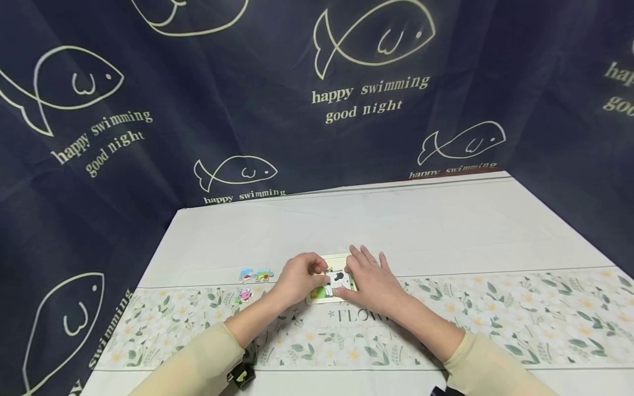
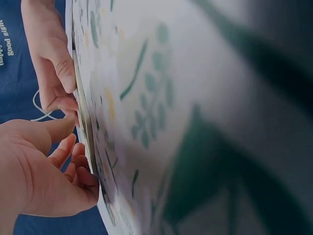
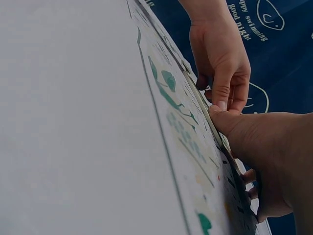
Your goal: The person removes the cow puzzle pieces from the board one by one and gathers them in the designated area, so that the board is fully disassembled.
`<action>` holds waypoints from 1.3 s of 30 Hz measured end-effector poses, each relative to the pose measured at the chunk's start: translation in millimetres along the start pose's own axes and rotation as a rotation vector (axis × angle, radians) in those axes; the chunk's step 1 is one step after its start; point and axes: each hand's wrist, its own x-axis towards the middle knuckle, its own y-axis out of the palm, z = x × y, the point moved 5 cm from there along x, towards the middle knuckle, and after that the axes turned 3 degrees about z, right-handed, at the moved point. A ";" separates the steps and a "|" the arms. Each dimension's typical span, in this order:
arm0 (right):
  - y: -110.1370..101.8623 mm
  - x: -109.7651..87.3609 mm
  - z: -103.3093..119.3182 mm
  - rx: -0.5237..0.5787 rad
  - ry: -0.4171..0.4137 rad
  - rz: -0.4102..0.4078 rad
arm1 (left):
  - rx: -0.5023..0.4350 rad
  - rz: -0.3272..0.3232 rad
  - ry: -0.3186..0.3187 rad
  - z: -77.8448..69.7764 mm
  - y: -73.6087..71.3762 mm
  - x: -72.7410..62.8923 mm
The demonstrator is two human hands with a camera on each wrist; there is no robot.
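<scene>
A small framed puzzle board [image 1: 317,301] with a pale rim lies flat on the table, a black-and-white cow picture [image 1: 338,279] within it. From the left, my left hand [image 1: 299,276] reaches over the board with curled fingers, thumb and forefinger pinching at the left edge of a cow puzzle piece. My right hand [image 1: 372,279] rests over the board's right side, thumb at the lower edge of the cow and fingers spread fairly straight past the far rim. In the right wrist view, the left hand [image 3: 222,63] and right hand [image 3: 274,152] meet at the board's edge, fingertips close together.
Left of the board lie loose puzzle pieces: a blue one [image 1: 246,274], a green and yellow one [image 1: 264,275] and one with a pink animal [image 1: 244,295]. The white tablecloth [image 1: 346,220] bears a floral band. Dark blue fish-print curtains [image 1: 297,126] stand behind the table.
</scene>
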 end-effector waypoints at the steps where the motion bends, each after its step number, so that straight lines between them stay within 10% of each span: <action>1: 0.0 0.0 -0.1 -0.001 0.001 0.001 | 0.007 0.002 0.001 -0.3 1.0 0.8; 39: -1.0 0.4 0.7 -0.023 -0.006 -0.010 | 0.127 -0.005 0.005 -10.9 7.5 6.6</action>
